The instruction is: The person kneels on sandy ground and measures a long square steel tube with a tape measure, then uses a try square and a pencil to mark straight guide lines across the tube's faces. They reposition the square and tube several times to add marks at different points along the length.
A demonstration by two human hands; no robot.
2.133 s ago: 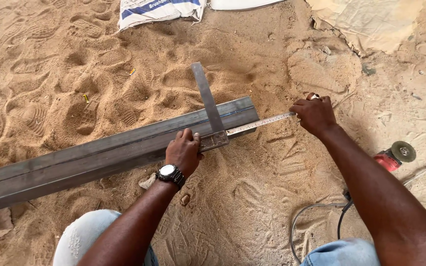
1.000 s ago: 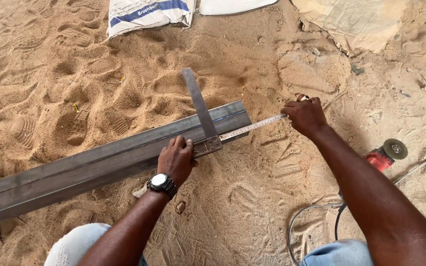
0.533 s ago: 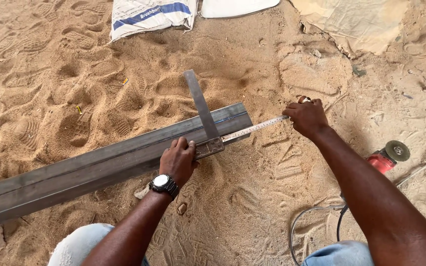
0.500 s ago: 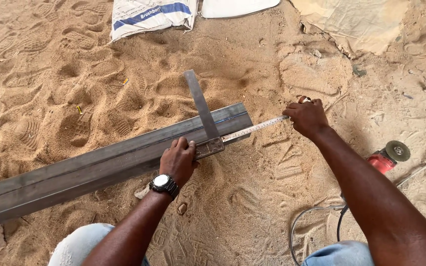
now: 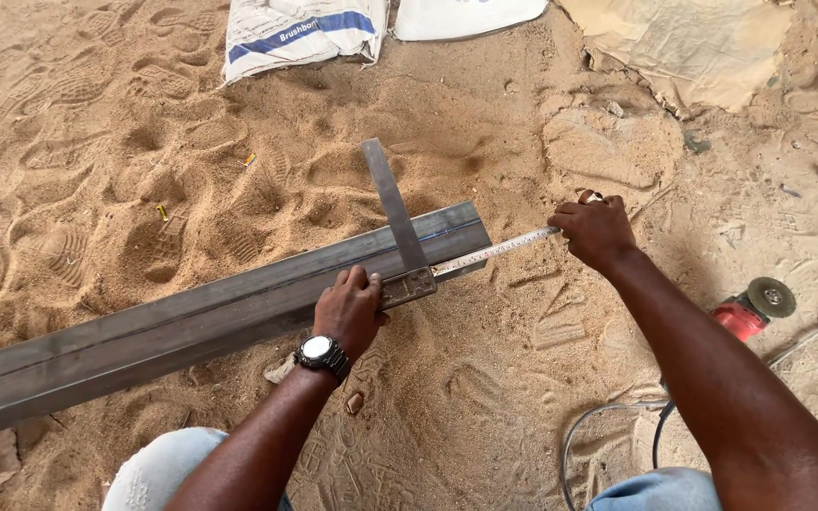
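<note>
Measuring step: left hand (image 5: 350,312) presses grey steel try square (image 5: 396,220) onto long grey steel tube (image 5: 191,317); right hand (image 5: 595,230) pinches extended steel tape blade (image 5: 494,252); marking likely needs a freed hand.

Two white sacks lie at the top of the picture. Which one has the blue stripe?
The left sack, lying beyond the long steel beam, has a blue stripe across it. The sack to its right is plain white and mostly cut off by the frame's edge.

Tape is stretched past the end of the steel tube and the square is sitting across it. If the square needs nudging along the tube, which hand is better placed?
Left. The left hand rests on the try square at the steel tube. The right hand is off past the tube's end, holding the tape measure.
</note>
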